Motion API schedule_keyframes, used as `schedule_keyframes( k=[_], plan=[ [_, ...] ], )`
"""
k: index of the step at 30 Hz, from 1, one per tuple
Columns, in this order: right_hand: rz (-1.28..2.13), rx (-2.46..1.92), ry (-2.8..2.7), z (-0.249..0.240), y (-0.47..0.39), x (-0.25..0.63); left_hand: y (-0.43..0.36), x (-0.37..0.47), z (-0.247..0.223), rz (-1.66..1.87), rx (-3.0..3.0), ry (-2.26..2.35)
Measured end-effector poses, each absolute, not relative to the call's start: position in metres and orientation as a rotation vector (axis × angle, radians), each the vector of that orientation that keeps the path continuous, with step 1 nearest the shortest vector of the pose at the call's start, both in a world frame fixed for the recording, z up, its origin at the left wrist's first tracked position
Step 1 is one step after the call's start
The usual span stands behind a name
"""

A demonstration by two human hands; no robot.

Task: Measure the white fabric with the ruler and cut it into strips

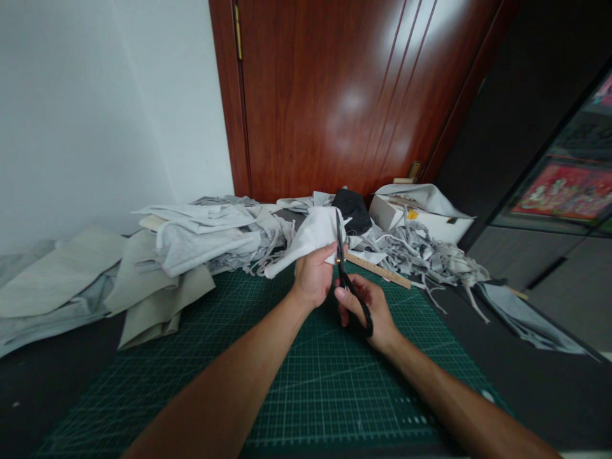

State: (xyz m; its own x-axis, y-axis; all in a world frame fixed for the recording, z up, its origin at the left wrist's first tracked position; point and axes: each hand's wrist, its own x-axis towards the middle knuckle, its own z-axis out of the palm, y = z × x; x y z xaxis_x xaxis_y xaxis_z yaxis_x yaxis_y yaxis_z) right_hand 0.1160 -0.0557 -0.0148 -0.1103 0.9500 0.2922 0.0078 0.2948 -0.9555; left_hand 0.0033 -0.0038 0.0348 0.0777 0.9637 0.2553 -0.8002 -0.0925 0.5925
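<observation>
A piece of white fabric [310,234] is pinched in my left hand [315,275], held up above the green cutting mat [306,389]. My right hand [367,307] grips black-handled scissors [352,290] by the finger loops. The scissor blades point away from me and lie along the fabric's right edge, close to my left fingertips. Whether the blades are parted there is too small to tell.
Grey and white cloth pieces [210,239] are heaped at the left and back. A wooden ruler [380,269] lies beyond my right hand. Tangled fabric strips [425,252] and a white box [421,220] are at the back right, before a wooden door [325,95].
</observation>
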Motion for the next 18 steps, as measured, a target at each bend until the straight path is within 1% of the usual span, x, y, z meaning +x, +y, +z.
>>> schedule_keyframes(
  k=[6,18],
  plan=[
    [1.050,-0.924,-1.424,-0.0164,-0.0560,0.1166,-0.0022,0.0034,0.0306,1.447,0.718,0.337],
    [1.072,-0.899,-1.408,-0.0177,-0.0557,0.1159,-0.0025,0.0049,0.0292,1.432,0.723,0.349]
  ],
)
